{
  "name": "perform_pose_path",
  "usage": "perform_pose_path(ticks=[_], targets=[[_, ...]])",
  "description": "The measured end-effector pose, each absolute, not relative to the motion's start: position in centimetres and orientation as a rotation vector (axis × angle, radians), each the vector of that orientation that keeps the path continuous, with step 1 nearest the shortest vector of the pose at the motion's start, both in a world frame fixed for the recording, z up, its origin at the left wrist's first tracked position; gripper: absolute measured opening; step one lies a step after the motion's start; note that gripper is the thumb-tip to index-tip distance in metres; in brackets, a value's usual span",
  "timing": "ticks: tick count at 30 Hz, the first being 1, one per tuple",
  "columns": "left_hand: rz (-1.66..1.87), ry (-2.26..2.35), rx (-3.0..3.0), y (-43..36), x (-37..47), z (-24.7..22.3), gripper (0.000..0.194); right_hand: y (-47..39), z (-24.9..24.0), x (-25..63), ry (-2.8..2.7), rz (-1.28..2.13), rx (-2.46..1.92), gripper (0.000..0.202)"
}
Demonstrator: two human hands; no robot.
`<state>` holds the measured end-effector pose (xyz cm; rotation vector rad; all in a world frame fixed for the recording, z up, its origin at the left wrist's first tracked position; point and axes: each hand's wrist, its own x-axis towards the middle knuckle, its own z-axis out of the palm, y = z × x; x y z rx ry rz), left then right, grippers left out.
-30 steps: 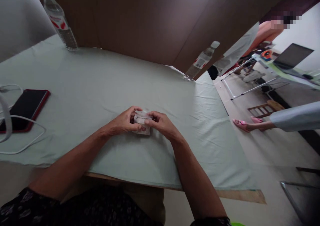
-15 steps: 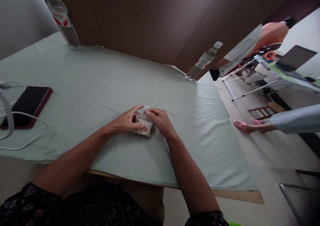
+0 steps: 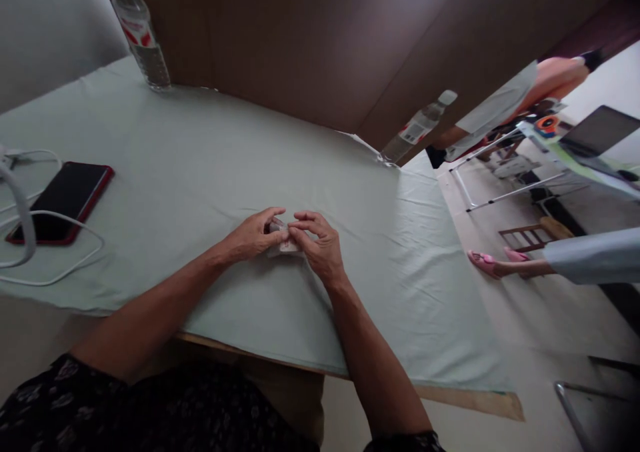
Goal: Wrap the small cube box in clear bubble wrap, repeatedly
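Note:
A small pale packet [image 3: 289, 245], perhaps with clear wrapping, rests low over the green cloth between both hands. My left hand [image 3: 251, 236] grips its left side, thumb in front and fingers behind. The fingers of my right hand [image 3: 320, 242] are bent over the right side, and its thumb and fingertips touch the top near my left thumb. Print on the packet is too small to read, and my fingers cover part of it.
A red-edged phone [image 3: 65, 202] with white cables lies at the left. One bottle [image 3: 145, 45] stands at the back left, another [image 3: 417, 129] at the back right, against a brown panel [image 3: 280, 45]. A person's legs [image 3: 590, 257] and a laptop [image 3: 597, 132] are at the right.
My right hand has turned and spread its fingers more over the packet, which now shows less of its front. The whole view has shifted slightly.

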<state>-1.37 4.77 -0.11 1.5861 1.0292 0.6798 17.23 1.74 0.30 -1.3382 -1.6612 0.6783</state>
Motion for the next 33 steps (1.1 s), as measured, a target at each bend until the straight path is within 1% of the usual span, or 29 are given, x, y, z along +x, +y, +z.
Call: perform_pose_path(ticks=[6, 11, 14, 15, 20, 24, 25, 30, 31, 33], targets=[[0.698, 1.034, 1.573, 4.8, -1.4, -0.3, 0.075, 1.3, -0.6, 17.2, -1.819, 0.42, -1.344, 0.019], [0.695, 0.988, 1.554, 5.1, -1.8, -0.3, 0.074, 0.7, -0.1, 18.0, -2.111, 0.234, -1.33, 0.024], [0.712, 0.982, 1.513, 5.3, -2.2, -0.2, 0.073, 0.3, 0.1, 18.4, -2.287, 0.191, -1.309, 0.039], [0.723, 0.989, 1.502, 5.4, -2.2, -0.2, 0.073, 0.3, 0.0, 18.4, -2.317, 0.183, -1.316, 0.041], [0.756, 1.017, 1.485, 5.6, -2.1, -0.4, 0.066, 0.4, -0.8, 18.1, -2.319, 0.09, -1.337, 0.033], [0.781, 1.037, 1.465, 5.7, -1.9, -0.7, 0.065, 0.6, -1.3, 18.2, -2.266, 0.069, -1.262, 0.032], [0.786, 1.036, 1.458, 5.7, -1.9, -0.8, 0.065, 0.6, -1.3, 18.4, -2.233, 0.07, -1.23, 0.035], [0.791, 1.015, 1.453, 5.8, -2.0, -0.8, 0.064, 1.0, -1.4, 19.3, -2.066, 0.116, -1.176, 0.065], [0.792, 1.011, 1.454, 5.9, -2.0, -0.8, 0.063, 1.0, -1.4, 19.3, -2.081, 0.116, -1.185, 0.065], [0.793, 1.003, 1.45, 5.9, -2.1, -0.8, 0.061, 1.1, -1.6, 19.2, -2.159, 0.089, -1.201, 0.057]])
